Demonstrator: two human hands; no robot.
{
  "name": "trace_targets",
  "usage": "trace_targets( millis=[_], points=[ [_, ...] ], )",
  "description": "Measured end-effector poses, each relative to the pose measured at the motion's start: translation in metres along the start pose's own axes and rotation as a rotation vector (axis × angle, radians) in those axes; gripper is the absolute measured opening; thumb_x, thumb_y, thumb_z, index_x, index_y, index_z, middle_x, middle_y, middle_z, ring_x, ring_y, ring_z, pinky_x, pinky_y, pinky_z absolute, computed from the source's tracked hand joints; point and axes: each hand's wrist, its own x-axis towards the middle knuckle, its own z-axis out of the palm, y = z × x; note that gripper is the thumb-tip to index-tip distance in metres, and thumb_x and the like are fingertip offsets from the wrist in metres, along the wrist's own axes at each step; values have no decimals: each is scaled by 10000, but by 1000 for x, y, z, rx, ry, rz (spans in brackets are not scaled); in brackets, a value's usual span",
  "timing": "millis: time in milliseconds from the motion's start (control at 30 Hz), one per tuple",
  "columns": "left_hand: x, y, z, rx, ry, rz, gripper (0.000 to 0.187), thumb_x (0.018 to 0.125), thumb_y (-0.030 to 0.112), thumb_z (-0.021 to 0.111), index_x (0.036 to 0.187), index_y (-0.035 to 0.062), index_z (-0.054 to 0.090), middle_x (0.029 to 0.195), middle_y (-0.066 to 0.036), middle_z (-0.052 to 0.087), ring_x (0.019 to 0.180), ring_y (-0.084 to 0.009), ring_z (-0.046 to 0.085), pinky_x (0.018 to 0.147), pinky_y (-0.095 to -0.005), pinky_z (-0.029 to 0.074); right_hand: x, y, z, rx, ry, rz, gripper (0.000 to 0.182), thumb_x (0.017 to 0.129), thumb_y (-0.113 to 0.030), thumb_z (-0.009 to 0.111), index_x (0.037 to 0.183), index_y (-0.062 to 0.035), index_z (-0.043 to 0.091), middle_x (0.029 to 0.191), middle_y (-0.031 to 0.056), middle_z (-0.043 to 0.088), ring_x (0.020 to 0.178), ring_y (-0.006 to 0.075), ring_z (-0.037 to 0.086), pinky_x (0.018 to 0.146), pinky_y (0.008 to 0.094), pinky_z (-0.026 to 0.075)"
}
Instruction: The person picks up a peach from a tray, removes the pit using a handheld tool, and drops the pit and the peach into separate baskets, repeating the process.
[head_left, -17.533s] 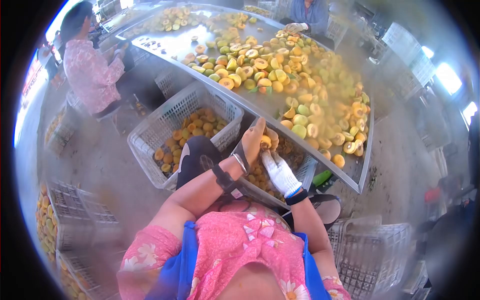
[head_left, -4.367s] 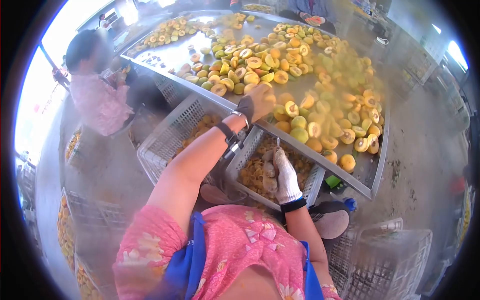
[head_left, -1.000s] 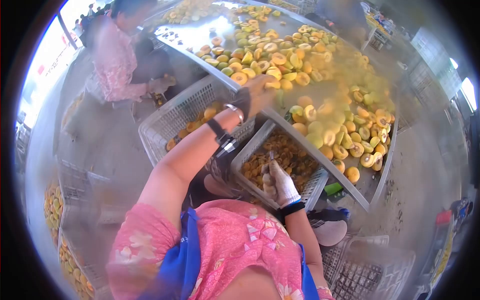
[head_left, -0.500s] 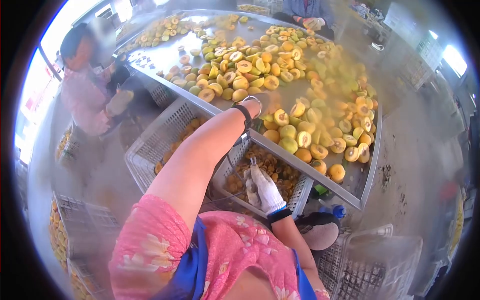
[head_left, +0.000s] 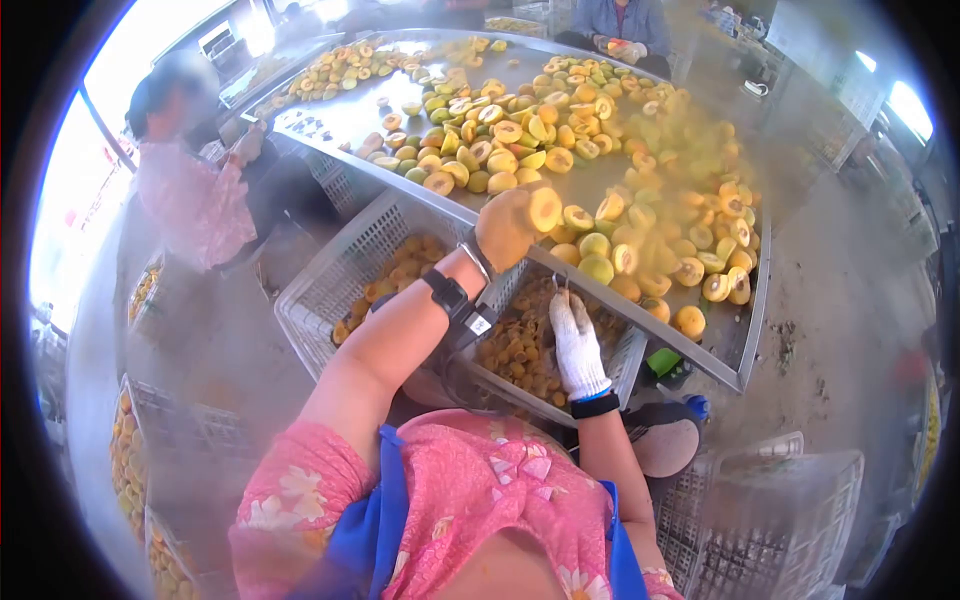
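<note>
My left hand [head_left: 507, 228], in an orange-brown glove, is at the near edge of the metal table [head_left: 600, 168]. Its fingers are closed round a halved yellow peach [head_left: 545, 208], cut face up. My right hand [head_left: 577, 348] wears a white glove with dirty fingertips. A small thin metal tool [head_left: 559, 282] pokes out from its fingers; the exact kind cannot be made out. That hand is above a crate [head_left: 628, 368] of small brown pits or scraps [head_left: 522, 345], just below the table's rim. Many halved peaches [head_left: 500, 130] are spread over the table.
A white crate [head_left: 300, 312] with peach halves stands under the table's left side. A person [head_left: 195, 190] sits at the left, another [head_left: 622, 30] at the far side. Stacked crates [head_left: 765, 520] stand at lower right, fruit-filled crates [head_left: 135, 460] at lower left.
My left hand has drawn back from the fruit pile with a peach half in it. My right hand has moved up and to the right, closer to the table's rim.
</note>
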Motion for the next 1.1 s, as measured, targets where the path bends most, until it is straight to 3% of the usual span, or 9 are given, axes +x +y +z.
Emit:
trace_targets(
  millis=[200, 300, 333, 367, 467, 600, 733, 833, 1100],
  points=[
    [-68, 67, 16, 122, 207, 29, 584, 804, 9, 779, 1330, 22, 527, 1101, -90, 724, 999, -193, 701, 899, -307, 545, -5, -7, 5, -275, -38, -105, 338, 1030, -323, 542, 1067, 8, 601, 894, 114, 628, 807, 200, 574, 743, 334, 474],
    [-83, 71, 25, 47, 186, 36, 624, 774, -45, 783, 1335, 30, 520, 1137, -95, 720, 1002, -191, 703, 895, -315, 546, -10, -19, 7, -270, -36, -23, 344, 1022, -326, 552, 1066, 11, 606, 902, 139, 652, 788, 213, 594, 719, 343, 478],
    [-84, 77, 26, 15, 186, 68, 629, 770, -61, 778, 1336, 29, 518, 1143, -96, 719, 1009, -186, 702, 900, -313, 544, -12, -28, 5, -270, -89, 76, 440, 1028, -319, 557, 1285, 37, 570, 1012, 72, 640, 913, 115, 542, 819, 280, 470],
    [-85, 82, 27, -15, 186, 100, 635, 766, -78, 772, 1337, 28, 516, 1149, -97, 717, 1016, -182, 701, 906, -311, 541, -14, -30, 5, -274, -89, 74, 442, 1030, -322, 552, 1283, 40, 569, 1010, 80, 643, 914, 123, 547, 827, 287, 471],
    [-86, 90, 33, -106, 233, 175, 453, 870, 52, 718, 1290, 15, 552, 1109, -107, 713, 999, -197, 689, 872, -319, 550, -16, -32, 4, -290, -88, 56, 451, 1034, -328, 540, 1282, 48, 566, 1015, 103, 652, 930, 146, 562, 854, 304, 471],
    [-84, 62, 52, -920, 202, -303, 360, 989, 291, 564, 1200, 3, 606, 1036, -132, 692, 955, -236, 666, 800, -341, 558, -18, -31, 0, -298, -119, 54, 456, 1041, -316, 525, 1298, 59, 553, 1066, 126, 657, 996, 164, 575, 897, 306, 463],
    [-80, 85, 50, -1020, 217, -415, 419, 1032, 359, 481, 1118, -19, 638, 1007, -150, 681, 916, -243, 662, 744, -340, 550, -18, -11, -2, -269, -134, -97, 389, 1035, -306, 521, 1187, 47, 582, 937, 176, 646, 864, 253, 588, 807, 366, 484],
    [-76, 103, 34, -1142, 161, -583, 450, 1044, 369, 471, 1018, -35, 669, 948, -146, 698, 848, -222, 675, 715, -325, 544, -18, -2, -7, -240, -245, -19, 414, 1057, -301, 512, 1291, 37, 562, 1151, 83, 643, 1059, 139, 558, 939, 296, 457],
    [-79, 86, 37, -532, -17, -410, 583, 1031, 452, 499, 776, -32, 698, 773, -116, 718, 667, -172, 676, 612, -280, 535, -31, -10, -11, 424, -431, 594, 319, 1042, -420, 511, 1083, -115, 591, 744, -28, 520, 532, 73, 426, 470, 222, 350]
  ],
)
